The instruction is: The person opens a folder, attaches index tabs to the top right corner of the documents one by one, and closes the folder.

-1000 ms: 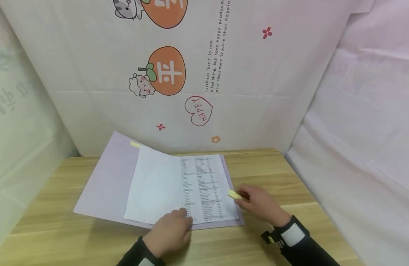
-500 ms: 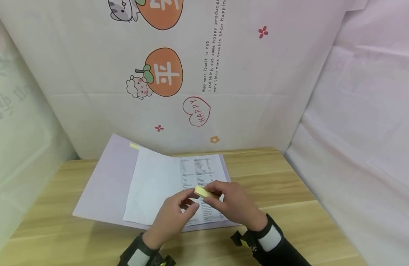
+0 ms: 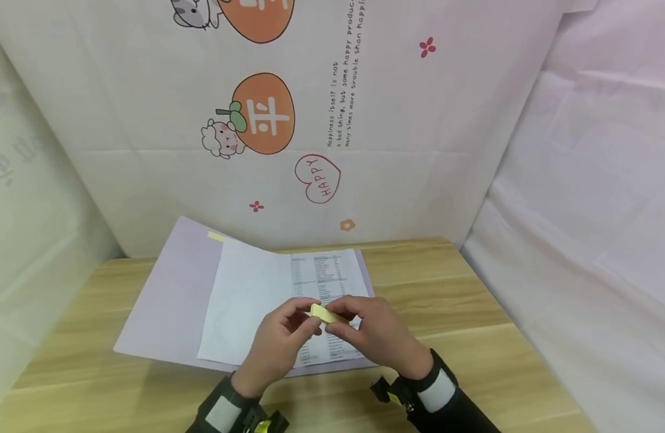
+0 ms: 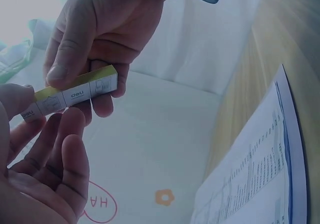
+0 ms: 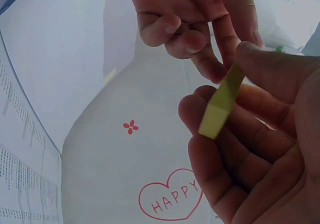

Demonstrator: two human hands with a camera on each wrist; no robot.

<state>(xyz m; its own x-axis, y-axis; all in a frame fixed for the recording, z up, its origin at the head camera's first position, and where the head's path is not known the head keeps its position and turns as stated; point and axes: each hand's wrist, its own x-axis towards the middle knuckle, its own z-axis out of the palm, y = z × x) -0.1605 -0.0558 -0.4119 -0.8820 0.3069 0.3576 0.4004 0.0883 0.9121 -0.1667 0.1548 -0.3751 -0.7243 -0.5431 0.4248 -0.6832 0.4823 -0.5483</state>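
Note:
A small yellow pad of sticky notes (image 3: 323, 313) is held between both hands above the open lilac folder (image 3: 154, 300). My right hand (image 3: 383, 334) grips one end of it between thumb and fingers. The other end is pinched by the thumb and index finger of my left hand (image 3: 273, 349). In the left wrist view, the pad's white printed underside (image 4: 77, 95) reads "deli". Below the hands lies a printed page (image 3: 329, 267) in the folder, partly covered by them. A blank white sheet (image 3: 246, 294) is turned to the left, with a yellow sticky tab (image 3: 216, 236) at its upper edge.
The folder rests on a wood-grain table (image 3: 446, 288); its left cover is raised off the surface. A white printed cloth (image 3: 392, 150) hangs behind the table's back edge, and more cloth (image 3: 592, 198) hangs at the right.
My right hand has carried the pad leftward from the page's right edge to over its middle. My left hand has risen from the folder's lower edge and now pinches the pad's free end.

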